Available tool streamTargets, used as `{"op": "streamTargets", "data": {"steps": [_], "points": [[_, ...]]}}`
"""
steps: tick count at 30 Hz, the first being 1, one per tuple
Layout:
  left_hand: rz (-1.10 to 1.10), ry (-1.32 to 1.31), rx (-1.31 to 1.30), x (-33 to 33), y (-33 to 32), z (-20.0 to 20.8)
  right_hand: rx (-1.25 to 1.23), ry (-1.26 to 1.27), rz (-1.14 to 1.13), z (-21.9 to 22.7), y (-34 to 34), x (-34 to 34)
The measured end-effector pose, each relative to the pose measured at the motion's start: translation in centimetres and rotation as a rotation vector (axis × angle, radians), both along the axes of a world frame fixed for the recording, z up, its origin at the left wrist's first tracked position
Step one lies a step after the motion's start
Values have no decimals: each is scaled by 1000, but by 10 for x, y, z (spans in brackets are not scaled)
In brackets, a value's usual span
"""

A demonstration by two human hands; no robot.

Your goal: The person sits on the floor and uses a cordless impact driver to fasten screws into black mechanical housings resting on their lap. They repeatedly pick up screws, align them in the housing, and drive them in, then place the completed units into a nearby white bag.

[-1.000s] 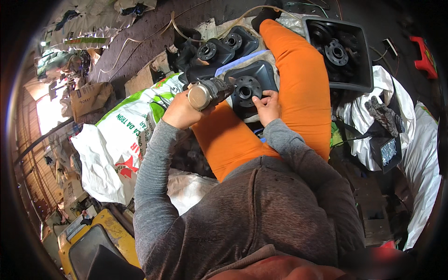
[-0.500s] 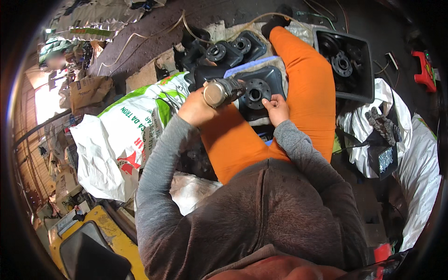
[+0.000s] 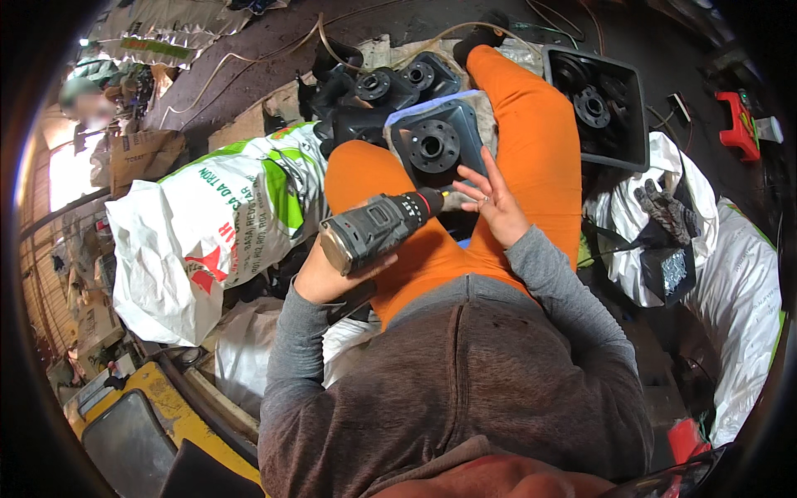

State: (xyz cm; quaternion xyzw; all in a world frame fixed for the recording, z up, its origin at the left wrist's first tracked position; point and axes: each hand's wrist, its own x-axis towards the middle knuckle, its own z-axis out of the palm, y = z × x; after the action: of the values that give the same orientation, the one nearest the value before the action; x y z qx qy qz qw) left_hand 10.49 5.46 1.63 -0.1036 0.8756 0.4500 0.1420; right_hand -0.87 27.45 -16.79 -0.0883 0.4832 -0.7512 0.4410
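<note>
At left, beside a printed white sack (image 3: 178, 249), our left hand (image 3: 320, 274) is wrapped round the drill (image 3: 378, 228); it looks stiff and weighty at its rear, best held by the handle, largely hidden beneath. Next, the square black plate (image 3: 471, 133) with its round hub (image 3: 448, 153) lies on a pale mat (image 3: 486, 108), by that mat's blue far edge. We judge it rigid and sturdy, the hub heavy, the smooth surface perhaps slippery; the hub's rim or the plate's corners should give sound hold. Farther right, our right hand (image 3: 505, 214) has its fingers spread near the drill's nose, visibly gripping nothing; whether they touch it we cannot tell. Half a second ago the drill was beside the hub and our right fingers at its rim; now both have drawn back.
</note>
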Motion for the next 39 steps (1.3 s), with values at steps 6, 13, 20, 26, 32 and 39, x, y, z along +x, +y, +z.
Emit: {"op": "streamTargets", "data": {"steps": [6,13,20,26,32,39], "points": [[-98,27,61,0,12,5,-85,507,119,28,5,0],[-107,32,33,-4,9,14,-78,713,291,30,-2,-10],[-80,-45,146,-8,-1,24,139,925,769,51,-9,-22],[-247,164,-194,-24,-13,12,33,599,121,5,-24,-58],[-23,-121,-81,-55,-19,0,428,-43,-75,-55,-69,-85],[-91,-222,-159,-81,-25,-9,552,190,102,-77,-70,-79]]}}
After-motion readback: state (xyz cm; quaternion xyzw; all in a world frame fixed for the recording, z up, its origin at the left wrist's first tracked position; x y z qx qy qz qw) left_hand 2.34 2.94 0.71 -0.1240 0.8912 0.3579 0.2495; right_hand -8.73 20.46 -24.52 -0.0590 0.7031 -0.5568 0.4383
